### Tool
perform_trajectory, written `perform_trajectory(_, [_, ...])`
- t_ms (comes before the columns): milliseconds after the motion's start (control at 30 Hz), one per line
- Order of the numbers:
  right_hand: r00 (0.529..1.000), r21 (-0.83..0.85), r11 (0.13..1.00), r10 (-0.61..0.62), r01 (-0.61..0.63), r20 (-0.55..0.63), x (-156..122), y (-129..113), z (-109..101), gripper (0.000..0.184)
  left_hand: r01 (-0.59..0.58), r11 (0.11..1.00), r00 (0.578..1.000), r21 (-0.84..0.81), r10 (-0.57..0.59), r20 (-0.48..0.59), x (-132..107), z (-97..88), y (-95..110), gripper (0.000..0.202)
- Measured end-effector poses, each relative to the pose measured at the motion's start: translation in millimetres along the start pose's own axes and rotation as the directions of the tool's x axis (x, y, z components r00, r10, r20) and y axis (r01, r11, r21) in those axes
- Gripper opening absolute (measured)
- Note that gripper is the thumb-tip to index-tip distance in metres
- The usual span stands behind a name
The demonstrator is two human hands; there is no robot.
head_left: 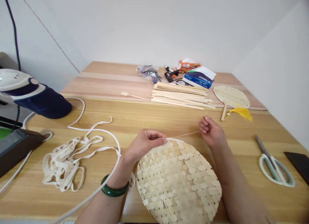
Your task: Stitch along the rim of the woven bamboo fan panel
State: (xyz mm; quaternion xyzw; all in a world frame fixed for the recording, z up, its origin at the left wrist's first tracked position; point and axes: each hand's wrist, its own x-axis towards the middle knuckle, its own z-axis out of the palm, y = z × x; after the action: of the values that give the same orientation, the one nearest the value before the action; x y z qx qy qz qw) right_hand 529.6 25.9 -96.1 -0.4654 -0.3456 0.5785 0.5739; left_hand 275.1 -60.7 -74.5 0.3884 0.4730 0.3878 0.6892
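Observation:
A round panel woven from pale bamboo strips (180,182) lies flat in front of me, close to the table's front edge. My left hand (148,142) pinches its far rim between thumb and fingers, where a bit of white edging shows. From that rim a thin white thread (187,134) runs taut to my right hand (212,132), which is closed on it, raised to the right of the panel. Whether a needle is in those fingers I cannot make out. Left of my wrist, a loose heap of cream cotton tape (60,167) trails toward the panel.
A white cable (115,138) crosses over my left forearm. Scissors (274,169) lie at right, beyond them a round fan (231,96) with a yellow tassel (242,113). Bamboo strips (178,94), a glue gun (171,76) and a tissue pack (200,78) are at the back.

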Motion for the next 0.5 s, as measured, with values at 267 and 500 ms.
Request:
perform_trajectory(267, [0.963, -0.093, 0.986, -0.157, 0.14, -0.219, -0.9, 5.6, -22.2, 0.022, 0.005, 1.0, 1.0, 0.011, -0.005, -0.02, 1.7, -1.5, -3.2, 0.015])
perform_trajectory(500, [0.902, -0.284, 0.934, -0.302, 0.216, -0.307, -3.5, -1.5, -30.7, 0.016, 0.007, 1.0, 1.0, 0.024, -0.006, -0.028, 3.3, -3.4, -6.9, 0.016])
